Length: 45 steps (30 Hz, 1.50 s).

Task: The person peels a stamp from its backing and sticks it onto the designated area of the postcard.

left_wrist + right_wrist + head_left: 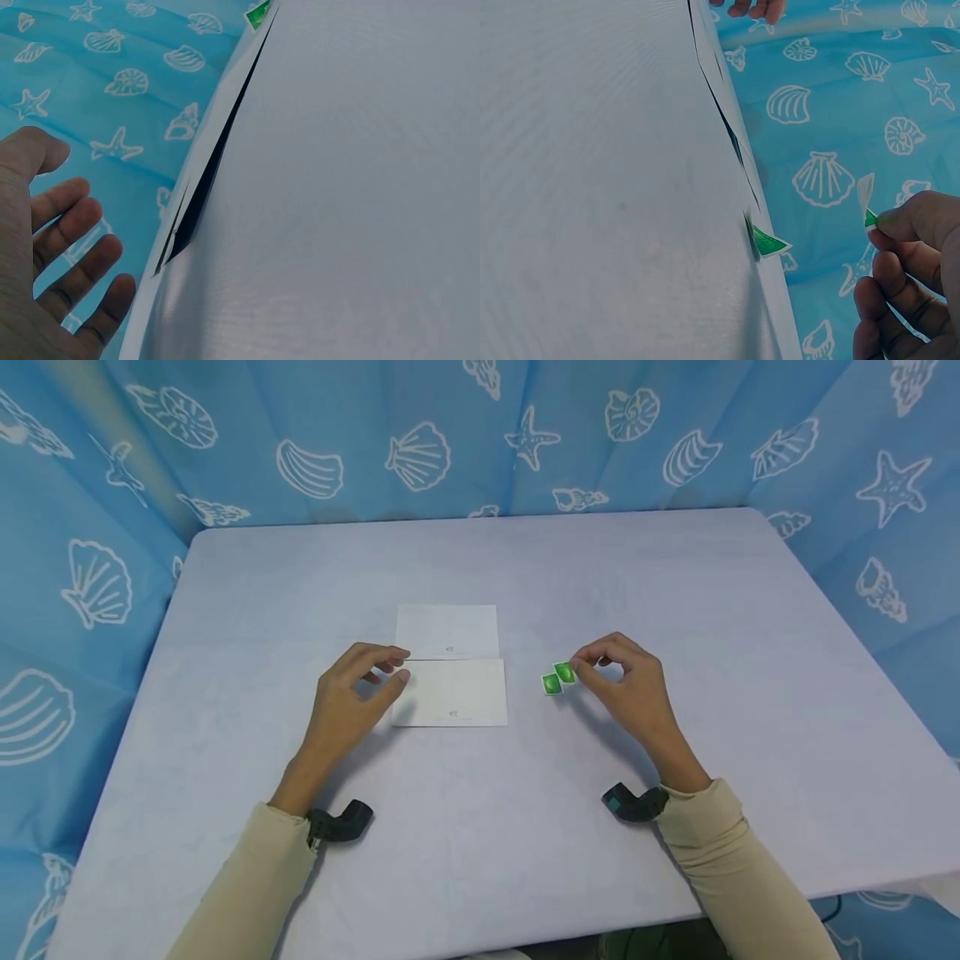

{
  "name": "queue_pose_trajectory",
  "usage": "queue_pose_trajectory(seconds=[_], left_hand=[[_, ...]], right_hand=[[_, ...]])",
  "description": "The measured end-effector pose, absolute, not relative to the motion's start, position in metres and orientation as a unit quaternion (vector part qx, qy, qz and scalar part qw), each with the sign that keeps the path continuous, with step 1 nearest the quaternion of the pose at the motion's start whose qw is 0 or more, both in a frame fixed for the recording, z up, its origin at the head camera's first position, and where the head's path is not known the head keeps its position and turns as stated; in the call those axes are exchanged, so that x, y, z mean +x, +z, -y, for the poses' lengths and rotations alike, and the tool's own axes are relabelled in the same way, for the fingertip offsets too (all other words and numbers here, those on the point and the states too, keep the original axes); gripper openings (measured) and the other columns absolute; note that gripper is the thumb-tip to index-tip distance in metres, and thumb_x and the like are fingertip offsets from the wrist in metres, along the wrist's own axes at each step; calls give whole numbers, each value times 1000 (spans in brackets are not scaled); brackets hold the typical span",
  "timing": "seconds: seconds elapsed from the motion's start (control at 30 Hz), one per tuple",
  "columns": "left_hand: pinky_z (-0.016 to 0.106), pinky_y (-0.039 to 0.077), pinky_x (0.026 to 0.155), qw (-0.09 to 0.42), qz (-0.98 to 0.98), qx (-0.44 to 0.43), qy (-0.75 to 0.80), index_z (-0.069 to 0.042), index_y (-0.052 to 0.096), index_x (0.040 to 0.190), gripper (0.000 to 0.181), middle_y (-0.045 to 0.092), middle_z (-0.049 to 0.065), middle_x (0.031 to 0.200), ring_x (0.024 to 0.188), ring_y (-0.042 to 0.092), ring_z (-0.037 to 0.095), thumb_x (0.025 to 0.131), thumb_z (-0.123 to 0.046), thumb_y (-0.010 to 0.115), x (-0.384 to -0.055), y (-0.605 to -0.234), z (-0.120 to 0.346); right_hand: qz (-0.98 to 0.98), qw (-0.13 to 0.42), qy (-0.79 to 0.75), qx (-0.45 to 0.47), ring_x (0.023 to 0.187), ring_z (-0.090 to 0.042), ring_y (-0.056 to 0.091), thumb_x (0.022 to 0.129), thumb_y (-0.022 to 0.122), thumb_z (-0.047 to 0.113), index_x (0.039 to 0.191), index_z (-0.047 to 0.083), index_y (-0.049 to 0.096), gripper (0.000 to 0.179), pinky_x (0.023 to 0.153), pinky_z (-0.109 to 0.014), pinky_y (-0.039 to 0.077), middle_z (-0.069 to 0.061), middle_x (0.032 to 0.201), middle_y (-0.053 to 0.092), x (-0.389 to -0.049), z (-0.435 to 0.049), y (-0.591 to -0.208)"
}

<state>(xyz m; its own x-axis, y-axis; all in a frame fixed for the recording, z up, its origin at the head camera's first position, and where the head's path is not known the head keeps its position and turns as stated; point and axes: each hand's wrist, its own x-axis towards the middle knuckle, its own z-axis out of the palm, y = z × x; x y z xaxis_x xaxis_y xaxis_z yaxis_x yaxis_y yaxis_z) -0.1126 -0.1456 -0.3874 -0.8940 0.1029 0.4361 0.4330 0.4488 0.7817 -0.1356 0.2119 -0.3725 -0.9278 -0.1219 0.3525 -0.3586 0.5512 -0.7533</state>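
"Sleeves (243, 885) closest; what do we hold?"
"Our right grip (637, 689) pinches one green sticker (566, 672); two white cards (450, 692) lie leftward, long sides crosswise, nearer our empty, loose-fingered left grip (345, 697)."

A wide table (675, 602), spread with a pale, nearly white cloth (225, 635) and rounded at its far corners, has a blue curtain (465, 460) with soft upright folds hanging behind its far edge and along its left and right sides. White outline drawings of shells (420, 456) and starfish (894, 489) are scattered over the curtain, which also shows below the near right edge of the table, where a thin dark cord (834, 908) hangs. Soft, fairly even light covers the table, while the space under its near edge is dark.
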Motion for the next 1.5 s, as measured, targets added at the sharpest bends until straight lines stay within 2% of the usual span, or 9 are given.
queue_pose_trajectory(seconds=[0.23,0.43,0.57,0.8,1.0,1.33,1.5], left_hand=[[35,52,82,165,838,-160,-494,-14,72,118,24,65,-4,113,98,62,16,94,-18,71,-113,-387,145],[36,52,81,165,838,-162,-495,-13,72,117,24,65,-4,113,97,62,16,94,-18,71,-112,-386,145],[36,52,81,165,838,-163,-494,-13,72,118,24,65,-3,113,97,62,17,94,-18,71,-111,-387,145],[35,52,82,160,839,-162,-494,-14,72,118,24,65,-5,114,98,62,15,94,-19,71,-110,-387,145],[36,52,81,163,841,-162,-490,-15,72,118,24,65,-4,114,98,62,16,94,-18,71,-110,-385,145],[36,52,82,156,837,-165,-499,-14,72,117,24,65,-6,113,98,61,15,94,-18,71,-110,-386,142],[36,52,82,157,837,-169,-496,-14,72,117,23,65,-5,112,97,61,16,94,-17,71,-110,-387,142]], right_hand=[[869,129,457,135,93,-12,54,93,73,20,93,11,76,9,83,-40,44,4,93,65,-135,-211,-372],[864,135,464,141,93,-14,54,92,74,14,94,11,77,5,83,-33,44,1,95,66,-133,-209,-370],[859,138,469,149,94,-17,55,91,75,11,95,10,76,5,83,-34,44,-1,97,66,-132,-208,-370],[865,135,460,151,93,-12,55,92,73,15,95,12,76,4,83,-31,44,3,95,65,-131,-209,-372],[861,136,466,152,93,-12,55,92,74,17,94,14,76,4,84,-36,45,4,94,65,-130,-206,-370],[862,143,460,159,93,-13,55,92,74,15,95,13,76,5,83,-34,46,3,94,65,-128,-202,-368],[863,142,457,159,92,-13,55,93,73,18,94,14,76,5,83,-37,46,6,93,64,-128,-202,-369]])
